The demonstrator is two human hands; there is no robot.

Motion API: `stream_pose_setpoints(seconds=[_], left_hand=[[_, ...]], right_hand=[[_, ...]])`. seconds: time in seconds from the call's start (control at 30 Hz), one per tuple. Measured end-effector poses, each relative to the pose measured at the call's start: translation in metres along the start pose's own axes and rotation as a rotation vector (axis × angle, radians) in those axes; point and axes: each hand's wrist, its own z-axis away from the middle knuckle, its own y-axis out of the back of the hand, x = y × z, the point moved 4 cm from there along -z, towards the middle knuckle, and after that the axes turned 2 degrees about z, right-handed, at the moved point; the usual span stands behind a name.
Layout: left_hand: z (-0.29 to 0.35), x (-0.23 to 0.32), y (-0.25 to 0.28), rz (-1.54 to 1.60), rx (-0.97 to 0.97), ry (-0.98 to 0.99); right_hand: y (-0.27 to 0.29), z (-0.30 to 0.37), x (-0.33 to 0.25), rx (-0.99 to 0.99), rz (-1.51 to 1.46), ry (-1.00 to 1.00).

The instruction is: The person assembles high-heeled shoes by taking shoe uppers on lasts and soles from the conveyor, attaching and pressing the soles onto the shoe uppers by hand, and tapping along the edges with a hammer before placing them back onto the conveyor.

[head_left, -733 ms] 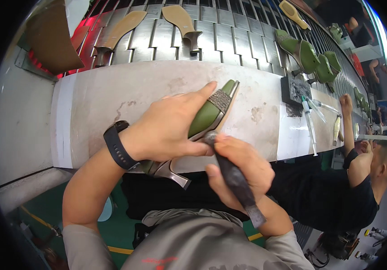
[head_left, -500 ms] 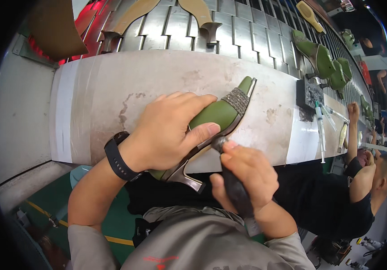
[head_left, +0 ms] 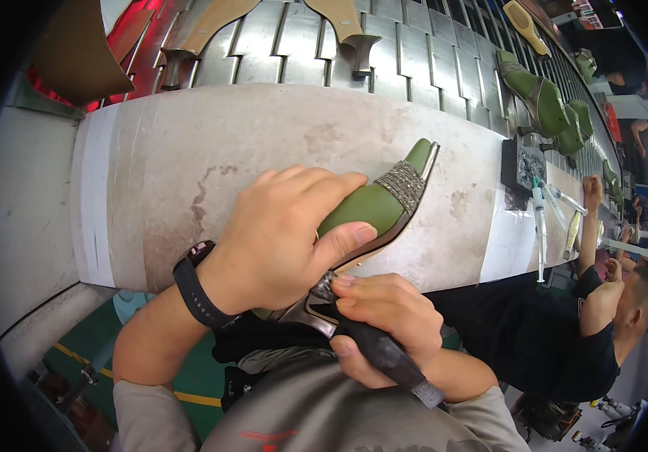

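A green high-heeled shoe (head_left: 373, 203) with a grey woven band across its front lies tilted over the bench edge, toe away from me. My left hand (head_left: 286, 230) is closed around its middle, thumb along the sole edge. The shiny heel (head_left: 310, 316) points toward my body, partly covered by my right hand's tool. My right hand (head_left: 391, 320) grips a thick black-handled tool (head_left: 384, 350) with a rounded grey metal end, pressed against or very close to the sole near the heel. The exact contact is hidden by my fingers.
Beyond the pale bench (head_left: 263, 120) runs a metal slat conveyor (head_left: 301, 49) carrying tan heeled soles (head_left: 339, 22) and several green shoes (head_left: 538, 102). At right are a black block (head_left: 523, 162), syringes (head_left: 541, 226) and a co-worker's arm (head_left: 591, 218).
My right hand and the tool have moved left and down along the sole, from its middle toward the heel. My left hand keeps its hold on the shoe.
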Motion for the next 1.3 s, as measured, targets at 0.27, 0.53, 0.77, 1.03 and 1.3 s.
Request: stream_pose_setpoints(seconds=[0.27, 0.53, 0.77, 1.03, 1.3], left_hand=[[-0.015, 0.008, 0.002, -0.028, -0.156, 0.041], [-0.04, 0.028, -0.023, -0.208, -0.21, 0.274], [-0.037, 0.031, -0.014, -0.281, -0.162, 0.192], [-0.027, 0.116, 0.057, 0.163, 0.268, -0.211], [-0.011, 0.135, 0.034, 0.115, 0.242, -0.28]], right_hand=[[0.032, 0.012, 0.024, 0.152, -0.197, -0.114], [0.079, -0.029, 0.031, 0.196, -0.2, -0.278], [0.095, -0.075, 0.091, 0.387, -0.5, -0.466], [0.088, -0.032, 0.094, 0.323, -0.37, -0.442], [0.109, -0.015, -0.082, 0.276, -0.538, 0.181]])
